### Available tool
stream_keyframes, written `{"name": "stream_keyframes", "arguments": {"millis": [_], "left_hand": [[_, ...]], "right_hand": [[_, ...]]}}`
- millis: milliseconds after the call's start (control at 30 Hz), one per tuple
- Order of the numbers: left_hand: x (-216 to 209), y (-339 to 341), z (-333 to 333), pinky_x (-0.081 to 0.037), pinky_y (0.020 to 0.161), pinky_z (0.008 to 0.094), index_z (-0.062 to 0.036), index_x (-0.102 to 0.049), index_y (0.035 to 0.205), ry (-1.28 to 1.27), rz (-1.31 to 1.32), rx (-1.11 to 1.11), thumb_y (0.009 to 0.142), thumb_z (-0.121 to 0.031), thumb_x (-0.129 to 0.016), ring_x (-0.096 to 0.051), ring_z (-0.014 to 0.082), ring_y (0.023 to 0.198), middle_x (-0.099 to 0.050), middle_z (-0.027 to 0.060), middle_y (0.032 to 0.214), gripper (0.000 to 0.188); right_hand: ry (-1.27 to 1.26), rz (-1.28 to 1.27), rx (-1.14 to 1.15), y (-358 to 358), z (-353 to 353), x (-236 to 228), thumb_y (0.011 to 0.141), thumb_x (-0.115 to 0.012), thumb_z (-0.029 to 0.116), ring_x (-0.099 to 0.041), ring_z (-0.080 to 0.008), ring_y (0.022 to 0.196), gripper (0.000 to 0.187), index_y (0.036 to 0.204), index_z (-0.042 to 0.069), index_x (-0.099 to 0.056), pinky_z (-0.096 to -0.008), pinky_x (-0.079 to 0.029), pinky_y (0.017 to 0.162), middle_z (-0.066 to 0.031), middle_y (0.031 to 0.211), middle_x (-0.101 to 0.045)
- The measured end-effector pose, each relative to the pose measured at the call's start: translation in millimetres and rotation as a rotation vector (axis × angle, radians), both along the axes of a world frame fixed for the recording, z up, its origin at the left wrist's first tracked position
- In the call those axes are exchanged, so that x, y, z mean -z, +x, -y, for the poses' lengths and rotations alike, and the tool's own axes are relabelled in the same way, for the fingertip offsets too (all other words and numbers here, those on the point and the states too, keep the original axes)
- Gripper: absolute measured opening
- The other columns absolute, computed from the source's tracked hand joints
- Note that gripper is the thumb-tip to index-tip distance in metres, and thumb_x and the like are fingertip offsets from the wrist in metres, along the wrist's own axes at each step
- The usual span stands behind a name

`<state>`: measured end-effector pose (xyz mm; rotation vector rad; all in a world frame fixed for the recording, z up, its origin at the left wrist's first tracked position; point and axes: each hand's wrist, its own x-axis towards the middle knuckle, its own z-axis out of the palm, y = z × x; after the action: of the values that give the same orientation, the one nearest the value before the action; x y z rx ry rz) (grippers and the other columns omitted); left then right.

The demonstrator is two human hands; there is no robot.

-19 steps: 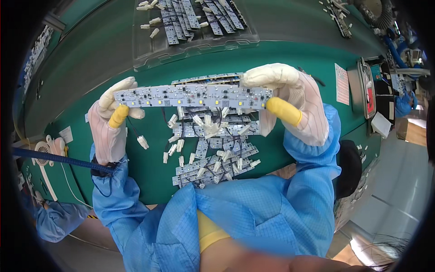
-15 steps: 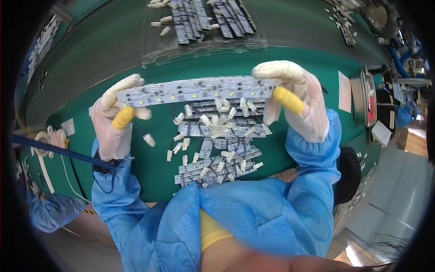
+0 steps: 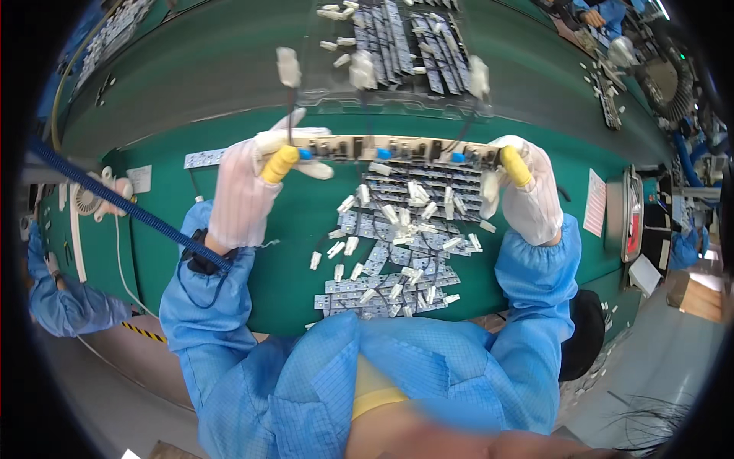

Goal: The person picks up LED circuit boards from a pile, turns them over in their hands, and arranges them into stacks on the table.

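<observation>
Between my two hands a long white LED circuit board strip (image 3: 405, 151) is held raised above the mat, seen nearly edge-on. Blue and dark components show along it, and wires rise from it to white connectors (image 3: 288, 67) beyond its far side. My left hand (image 3: 256, 172), in a pale glove with a yellow thumb cover, pinches its left end. Gloved likewise, my right hand (image 3: 526, 183) grips the right end. Below lies a pile of LED strips (image 3: 390, 287) with wired white connectors, partly overlapping. Another strip (image 3: 202, 158) lies left of my left hand.
A clear plastic tray (image 3: 313, 99) with several strips stands at the far side. A blue coiled cord (image 3: 115, 203) crosses on the left to my wrist band (image 3: 202, 252). Left stands a small fan (image 3: 92, 197); right, a paper sheet (image 3: 595, 203). Another person's sleeve (image 3: 76, 306) shows far left.
The strip has been turned from its LED face to nearly edge-on, its connectors now above it. My left hand has moved right; the whole view has shifted slightly.
</observation>
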<state>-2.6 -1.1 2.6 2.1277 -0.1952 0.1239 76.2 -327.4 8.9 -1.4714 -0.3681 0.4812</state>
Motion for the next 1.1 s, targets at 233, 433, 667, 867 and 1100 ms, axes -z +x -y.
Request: {"name": "stream_keyframes", "arguments": {"millis": [233,433,667,867,1100], "left_hand": [[8.0,3.5,-3.1,-0.046,0.091,0.0292,0.0021,-0.064,0.114,-0.163,0.044,-0.113,0.094,-0.015,-0.049,-0.063,0.0208,0.101,-0.067,0.0124,0.112,0.03],[11.1,2.9,-16.4,-0.046,0.087,0.033,0.0025,-0.06,0.118,0.002,0.032,-0.056,0.091,-0.025,-0.045,-0.065,0.0194,0.09,-0.07,0.0118,0.102,0.041],[10.8,2.5,-3.4,-0.044,0.09,0.0275,0.0035,-0.048,0.13,-0.831,-0.149,0.052,0.099,-0.042,-0.048,-0.06,0.0163,0.096,-0.064,0.0122,0.106,0.055],[28.4,-11.6,-104.9,-0.044,0.087,0.0285,0.0015,-0.062,0.108,-0.212,0.128,-0.295,0.091,-0.019,-0.051,-0.06,0.0173,0.097,-0.065,0.0099,0.105,0.029],[68.2,-10.5,-162.0,-0.044,0.088,0.0323,-0.0083,-0.066,0.108,0.549,0.043,-0.598,0.084,-0.014,-0.063,-0.06,0.0232,0.1,-0.067,0.0047,0.103,0.025]], "right_hand": [[0.271,-0.114,-0.087,-4.8,-6.2,-0.2,0.081,-0.069,0.052,-0.063,-0.018,0.052,0.062,0.106,-0.004,-0.057,-0.0245,-0.049,0.043,-0.0113,0.072,-0.065],[0.067,-0.117,-0.117,7.1,-0.3,4.1,0.087,-0.059,0.056,-0.061,-0.0174,0.051,0.066,0.112,-0.005,-0.054,-0.0242,-0.049,0.046,-0.0113,0.071,-0.065],[-0.023,-0.096,-0.049,-5.5,-19.2,-9.8,0.079,-0.075,0.03,-0.065,-0.0178,0.082,0.055,0.12,0.0,-0.054,-0.029,-0.053,0.072,-0.0108,0.091,-0.065],[-0.601,0.76,-0.069,16.3,2.1,8.4,0.074,-0.076,0.015,-0.065,-0.0243,0.09,0.04,0.111,0.007,-0.065,-0.032,-0.051,0.079,-0.0106,0.105,-0.067],[-0.885,0.942,-0.019,31.5,2.1,59.5,0.075,-0.065,-0.003,-0.062,-0.0319,0.086,0.018,0.09,0.007,-0.067,-0.0334,-0.051,0.076,-0.0111,0.092,-0.066]]}}
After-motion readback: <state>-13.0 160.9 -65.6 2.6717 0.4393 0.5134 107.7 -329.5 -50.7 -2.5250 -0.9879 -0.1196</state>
